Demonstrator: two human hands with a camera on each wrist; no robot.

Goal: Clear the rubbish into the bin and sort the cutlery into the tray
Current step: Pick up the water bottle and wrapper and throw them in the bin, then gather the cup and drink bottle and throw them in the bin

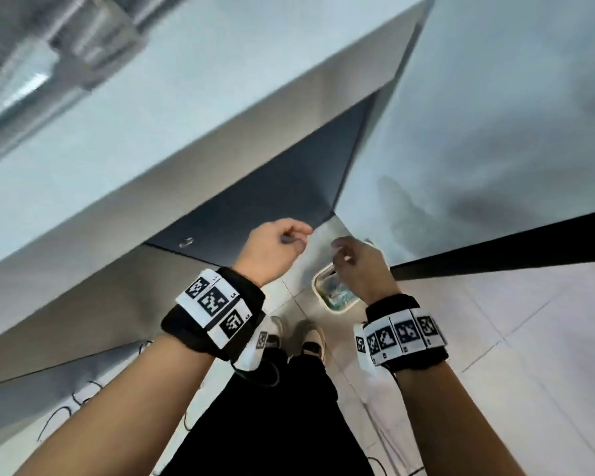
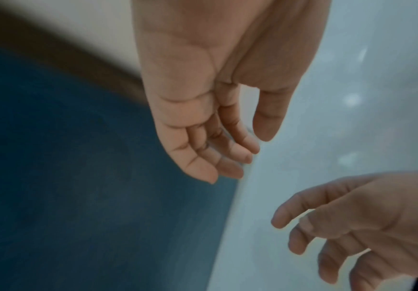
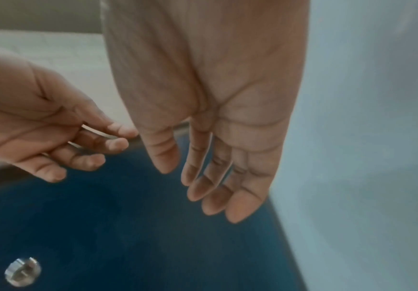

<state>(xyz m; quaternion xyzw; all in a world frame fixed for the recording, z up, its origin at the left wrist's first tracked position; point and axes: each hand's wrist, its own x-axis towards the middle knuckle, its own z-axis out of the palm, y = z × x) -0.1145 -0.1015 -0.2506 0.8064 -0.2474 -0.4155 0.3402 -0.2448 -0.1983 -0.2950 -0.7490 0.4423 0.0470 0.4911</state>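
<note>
Left hand (image 1: 272, 250): I see it held out below the bench edge, in front of the dark blue cabinet door (image 1: 272, 187); fingers (image 2: 203, 157) loosely curled, gripping nothing.
Right hand (image 1: 361, 269): it hangs just above the bin, fingers (image 3: 213, 185) relaxed and nearly straight, nothing between them.
Bin (image 1: 320, 290): white-rimmed, on the tiled floor (image 1: 512, 338) at the foot of the pale wall, beside the cabinet; something pale and bluish lies inside, I think rubbish, though the blur hides what.
Bench (image 1: 152, 132): its pale top runs to my upper left, streaked by motion.
Door knob (image 3: 22, 271): a round metal one, low on the blue door.
</note>
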